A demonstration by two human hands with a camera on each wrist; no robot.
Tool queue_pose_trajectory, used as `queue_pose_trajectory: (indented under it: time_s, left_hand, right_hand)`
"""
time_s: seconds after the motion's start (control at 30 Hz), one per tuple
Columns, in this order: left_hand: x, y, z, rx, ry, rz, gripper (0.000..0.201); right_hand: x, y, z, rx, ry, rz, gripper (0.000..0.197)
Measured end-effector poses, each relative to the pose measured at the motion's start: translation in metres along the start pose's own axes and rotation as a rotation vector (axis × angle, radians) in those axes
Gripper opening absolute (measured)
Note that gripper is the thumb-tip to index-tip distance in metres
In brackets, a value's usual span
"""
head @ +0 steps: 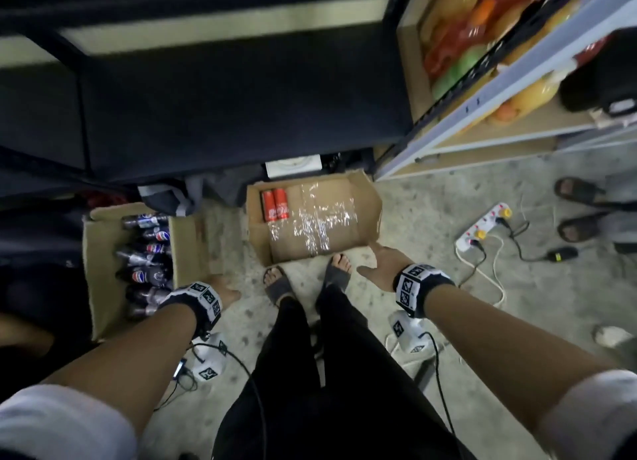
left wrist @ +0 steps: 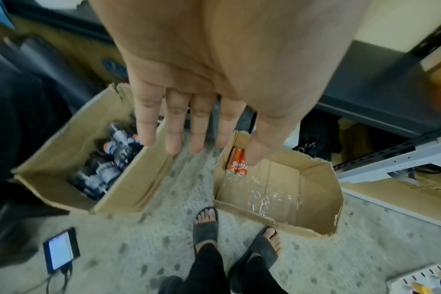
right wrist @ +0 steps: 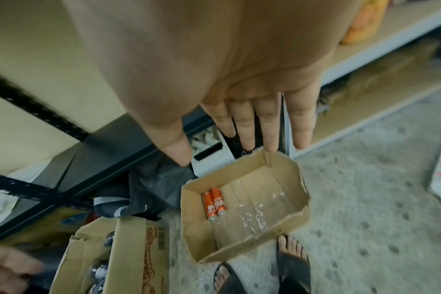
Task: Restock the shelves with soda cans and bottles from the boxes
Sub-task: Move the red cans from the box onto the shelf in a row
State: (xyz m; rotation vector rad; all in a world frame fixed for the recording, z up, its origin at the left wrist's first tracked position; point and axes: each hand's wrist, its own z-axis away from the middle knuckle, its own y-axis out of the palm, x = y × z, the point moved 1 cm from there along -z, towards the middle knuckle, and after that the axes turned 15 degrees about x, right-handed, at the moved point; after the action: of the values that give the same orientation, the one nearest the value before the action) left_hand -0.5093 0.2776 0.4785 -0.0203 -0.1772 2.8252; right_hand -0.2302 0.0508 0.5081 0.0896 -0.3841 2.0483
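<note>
Both hands hang above the floor (head: 431, 211) with nothing in them. The left hand (head: 225, 289) is held palm down, its fingers (left wrist: 174, 127) straight and slightly spread, above the near right edge of the left box (head: 103, 287). The right hand (head: 382, 266) is likewise flat, its fingers (right wrist: 244, 127) extended and parted, above the near right corner of the right box (head: 365, 201). Each wrist carries a black band with printed square markers. The left box is an open cardboard carton that holds dark soda bottles (head: 148, 252) with blue, red and white labels, lying on their sides in a row. The right box, also open cardboard, stands well apart from it across a strip of bare floor; it holds two red soda cans (head: 275, 205) lying side by side and touching, in its far left corner, and shiny clear tape runs across the rest of its bottom. The person's two feet in dark sandals stand just beside the near wall of the right box. Beyond both boxes stands a dark shelving unit (head: 241, 108). To the right, a pale metal shelf (head: 517, 128) carries blurred orange, yellow and green packages. On the floor to the right lies a white power strip (head: 482, 227) with plugs and cables attached, and beyond it a second pair of sandalled feet. The left wrist view shows a lit phone (left wrist: 61, 251) on the floor behind the left box.
</note>
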Motion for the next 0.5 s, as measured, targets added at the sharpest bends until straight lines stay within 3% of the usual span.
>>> queue_pose_trajectory:
  time_s: [0.1,0.3,0.5]
  left_hand:
    - [-0.002,0.017,-0.044,0.028,0.041,0.089,0.062]
    - [0.001,0.045,-0.131,0.04,0.057,0.11,0.057]
    - [-0.003,0.052,-0.229,0.065,0.052,0.011,0.059]
  right_hand:
    - [-0.004,0.025,-0.034,0.031,0.035,-0.051,0.064]
    - [-0.017,0.067,-0.141,0.158,0.034,-0.012,0.086]
    - [-0.031,0.09,-0.256,0.222,0.003,0.161,0.068]
